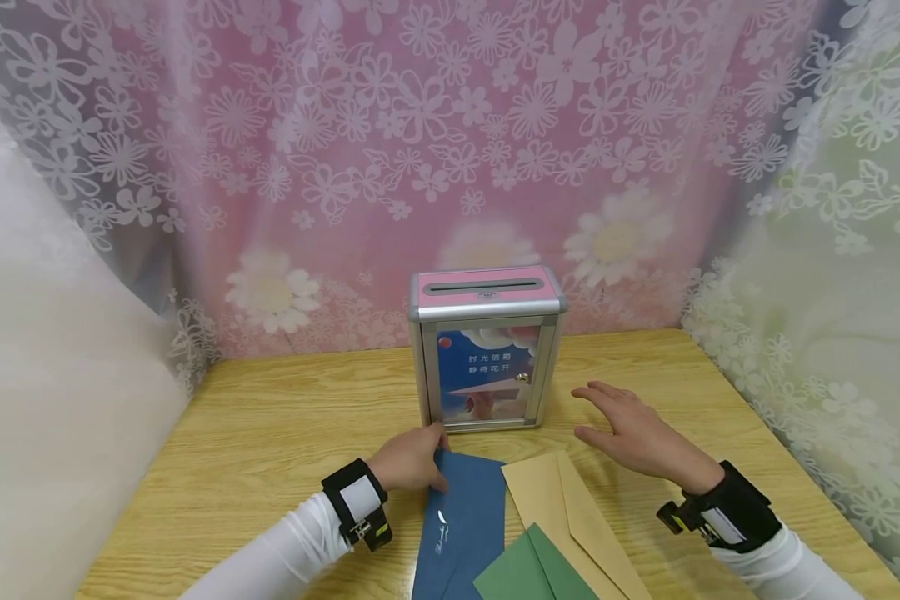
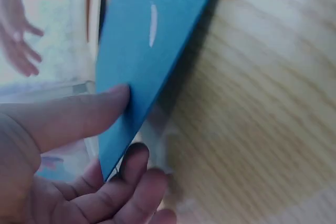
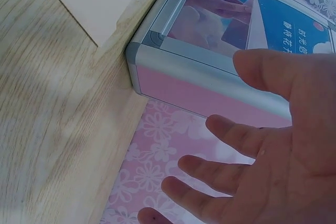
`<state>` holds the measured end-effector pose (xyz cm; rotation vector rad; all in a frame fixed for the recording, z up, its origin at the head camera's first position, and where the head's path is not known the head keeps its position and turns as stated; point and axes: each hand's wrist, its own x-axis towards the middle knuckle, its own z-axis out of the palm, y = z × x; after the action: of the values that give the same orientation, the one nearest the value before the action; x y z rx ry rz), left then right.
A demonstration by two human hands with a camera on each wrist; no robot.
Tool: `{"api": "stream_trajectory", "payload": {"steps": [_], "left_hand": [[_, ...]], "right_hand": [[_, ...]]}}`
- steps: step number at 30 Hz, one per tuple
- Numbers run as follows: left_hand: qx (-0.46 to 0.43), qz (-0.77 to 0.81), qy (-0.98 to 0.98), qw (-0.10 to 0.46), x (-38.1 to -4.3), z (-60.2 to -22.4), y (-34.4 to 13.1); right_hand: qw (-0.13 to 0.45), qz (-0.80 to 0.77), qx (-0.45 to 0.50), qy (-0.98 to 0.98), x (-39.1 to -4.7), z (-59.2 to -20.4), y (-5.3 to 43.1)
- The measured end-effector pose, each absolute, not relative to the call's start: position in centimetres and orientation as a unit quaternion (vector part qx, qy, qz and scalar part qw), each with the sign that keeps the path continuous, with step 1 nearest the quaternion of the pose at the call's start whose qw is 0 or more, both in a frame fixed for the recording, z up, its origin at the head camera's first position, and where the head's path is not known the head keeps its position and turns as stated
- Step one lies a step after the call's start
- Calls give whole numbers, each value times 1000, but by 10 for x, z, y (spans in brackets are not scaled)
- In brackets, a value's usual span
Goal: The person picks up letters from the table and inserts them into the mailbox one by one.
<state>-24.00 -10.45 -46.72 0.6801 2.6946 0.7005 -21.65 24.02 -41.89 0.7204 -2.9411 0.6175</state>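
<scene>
A blue envelope (image 1: 465,508) lies in front of the box, its far left corner pinched by my left hand (image 1: 411,460). In the left wrist view the thumb presses on top of the blue envelope (image 2: 152,40) while the fingers curl beneath its edge. My right hand (image 1: 630,429) hovers to the right of the box, fingers spread and holding nothing. Between the hands stands a pink and silver letter box (image 1: 487,354), upright, with a slot on top and a picture panel in front. The right wrist view has the letter box (image 3: 210,82) beyond the fingers.
A tan envelope (image 1: 562,508) lies right of the blue one, and a green envelope (image 1: 532,571) overlaps its lower part. All rest on the wooden table (image 1: 292,408). A pink floral curtain (image 1: 390,167) hangs behind the box, with pale curtains at both sides.
</scene>
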Motion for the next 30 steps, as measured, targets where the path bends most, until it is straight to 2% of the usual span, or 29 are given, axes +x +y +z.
{"api": "stream_trajectory", "payload": {"steps": [7, 15, 30], "left_hand": [[231, 282, 918, 159, -245, -458, -122], [237, 309, 907, 158, -246, -433, -146], [243, 387, 881, 120, -238, -378, -178]], "right_hand": [[30, 203, 236, -950, -215, -419, 240], [31, 205, 233, -950, -214, -419, 242], [35, 207, 229, -950, -209, -409, 241]]}}
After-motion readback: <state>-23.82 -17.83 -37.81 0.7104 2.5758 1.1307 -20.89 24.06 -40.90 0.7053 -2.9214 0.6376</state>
